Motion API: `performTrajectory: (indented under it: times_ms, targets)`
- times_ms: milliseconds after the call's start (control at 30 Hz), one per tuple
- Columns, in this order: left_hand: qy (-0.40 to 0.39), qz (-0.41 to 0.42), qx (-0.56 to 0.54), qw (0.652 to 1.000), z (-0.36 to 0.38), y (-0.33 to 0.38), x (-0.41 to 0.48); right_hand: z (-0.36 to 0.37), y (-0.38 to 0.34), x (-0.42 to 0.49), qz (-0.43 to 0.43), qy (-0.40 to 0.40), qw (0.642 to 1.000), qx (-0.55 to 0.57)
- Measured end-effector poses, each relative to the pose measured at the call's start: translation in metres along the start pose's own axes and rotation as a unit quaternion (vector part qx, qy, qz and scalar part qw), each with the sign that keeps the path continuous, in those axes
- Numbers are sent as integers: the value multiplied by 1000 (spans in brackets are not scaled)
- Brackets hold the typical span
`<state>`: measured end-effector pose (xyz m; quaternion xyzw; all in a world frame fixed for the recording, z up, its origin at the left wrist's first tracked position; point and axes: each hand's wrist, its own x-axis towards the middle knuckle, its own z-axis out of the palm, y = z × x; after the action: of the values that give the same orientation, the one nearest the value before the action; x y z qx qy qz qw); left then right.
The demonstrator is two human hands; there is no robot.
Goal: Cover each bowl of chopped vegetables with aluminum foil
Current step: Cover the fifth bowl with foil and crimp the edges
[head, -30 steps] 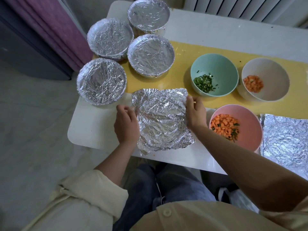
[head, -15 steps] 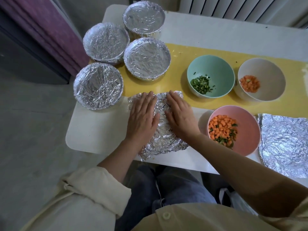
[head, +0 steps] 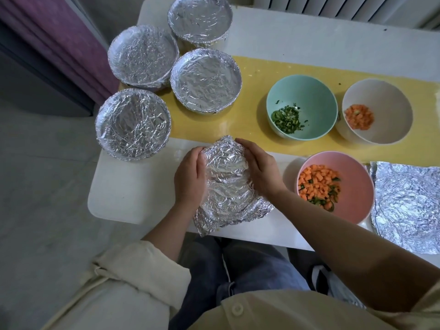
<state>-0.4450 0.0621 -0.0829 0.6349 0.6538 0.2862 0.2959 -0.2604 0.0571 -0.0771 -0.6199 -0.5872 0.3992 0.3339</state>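
Left hand (head: pixel 190 177) and right hand (head: pixel 259 172) cupped round foil-wrapped bowl (head: pixel 226 184), fingers curled on sides, just left of pink bowl (head: pixel 357 186). Contents hidden. Loose foil sheet (head: pixel 409 206) right of pink bowl, cut by frame.

Soft, muted daylight seems to come from the right side, leaving the scene rather dim. The teal bowl (head: pixel 307 91) and the pink bowl (head: pixel 352 186) throw faint, blurred-edged shadows to their left on the yellow mat (head: pixel 257 91) and the white table (head: pixel 123 191). Small speckled glints scatter across the foil-covered bowls (head: pixel 133 125) and the crumpled foil sheet (head: pixel 226 182) between the left hand (head: pixel 189 177) and the right hand (head: pixel 260 170). The floor (head: pixel 35 186) at left sinks into gloom. Wide-angle distortion bows the table's edges and tilts the radiator (head: pixel 333 5) slats. The cream sleeve (head: pixel 133 277) nearest the camera looks soft.
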Motion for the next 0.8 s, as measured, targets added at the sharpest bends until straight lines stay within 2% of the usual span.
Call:
performTrajectory:
  times_ms: [133,400,533,700,800]
  targets:
    - [-1,-49,-57,997,3,-5,1,0,0,0,70,-19,995,71]
    - [-53,-116,-82,988,-3,-4,2,-1,-4,-1,101,-7,992,72]
    - [-47,-116,-32,992,-8,1,5,6,-2,-15,128,86,985,80]
    - [29,2,104,994,-18,9,-1,12,-15,-21,204,237,938,149]
    - [67,33,159,984,-16,19,-11,20,-27,-27,223,285,916,173]
